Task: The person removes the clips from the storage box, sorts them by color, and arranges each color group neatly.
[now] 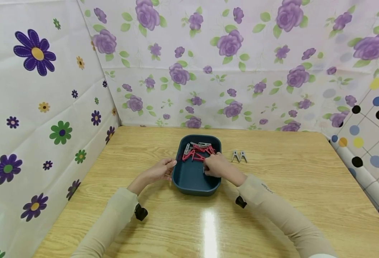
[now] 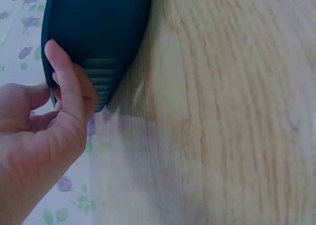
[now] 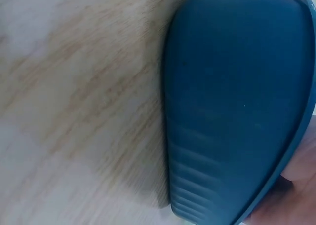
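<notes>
A dark blue plastic bin [image 1: 194, 190] stands on the table with red clothespins [image 1: 199, 157] and grey clothespins [image 1: 204, 144] in its far half. My left hand [image 1: 158, 170] pinches its left rim between thumb and fingers; the left wrist view shows this hand [image 2: 54, 106] close up. Inside the bin, near the right wall, my right hand [image 1: 216, 165] has its fingers curled downward. A small grey bit shows at those fingertips, apparently a clothespin, mostly hidden by the hand. In the right wrist view the bin wall [image 3: 237, 106] covers the fingertips.
Two grey clothespins [image 1: 239, 156] stand side by side on the table, right of the bin. The wooden table [image 1: 273, 157] meets a flowered cloth [image 1: 189, 100] at its back edge and another cloth [image 1: 47, 143] on the left.
</notes>
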A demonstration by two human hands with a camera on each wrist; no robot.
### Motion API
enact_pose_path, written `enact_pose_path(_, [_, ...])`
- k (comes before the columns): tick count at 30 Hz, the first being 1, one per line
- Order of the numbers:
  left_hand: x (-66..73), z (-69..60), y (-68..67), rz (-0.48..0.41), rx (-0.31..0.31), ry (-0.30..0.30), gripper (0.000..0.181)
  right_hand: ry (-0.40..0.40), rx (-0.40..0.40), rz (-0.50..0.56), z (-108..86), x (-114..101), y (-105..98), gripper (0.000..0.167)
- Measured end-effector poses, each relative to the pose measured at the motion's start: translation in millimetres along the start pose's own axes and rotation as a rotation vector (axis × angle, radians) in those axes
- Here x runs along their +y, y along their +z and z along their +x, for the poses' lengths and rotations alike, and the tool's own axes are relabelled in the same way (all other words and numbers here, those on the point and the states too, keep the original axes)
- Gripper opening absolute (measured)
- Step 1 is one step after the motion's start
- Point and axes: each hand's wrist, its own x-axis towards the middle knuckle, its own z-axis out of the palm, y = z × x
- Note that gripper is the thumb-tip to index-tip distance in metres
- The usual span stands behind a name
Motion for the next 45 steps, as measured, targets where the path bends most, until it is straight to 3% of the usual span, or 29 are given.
enact_pose_path(9, [0.3, 1.1, 0.8, -0.003, 0.007, -0.008, 0.048, 0.104, 0.038, -0.022, 0.2, -4, 3, 0.032])
enact_pose_path(13, [-0.1, 1.2, 1.0, -0.006, 0.012, -0.011, 0.048, 0.176, 0.064, -0.105, -0.3, -6, 5, 0.057])
enact_pose_path(18, [-0.9, 1.9, 1.3, -0.003, 0.010, -0.013, 0.047, 0.202, 0.076, -0.097, -0.3, -6, 6, 0.034])
enact_pose_path(24, [-0.3, 1.0, 2.4, -0.001, 0.008, -0.010, 0.048, 0.175, 0.096, -0.011, -1.1, -4, 5, 0.034])
enact_pose_path(32, [-1.4, 0.7, 1.1, -0.002, -0.004, -0.001, 0.049, 0.069, 0.258, 0.044, -3.2, 1, 9, 0.017])
enact_pose_path(45, [-2.1, 3.0, -1.1, -0.008, 0.001, 0.004, 0.048, -0.009, 0.649, 0.102, -8.3, 12, 12, 0.018])
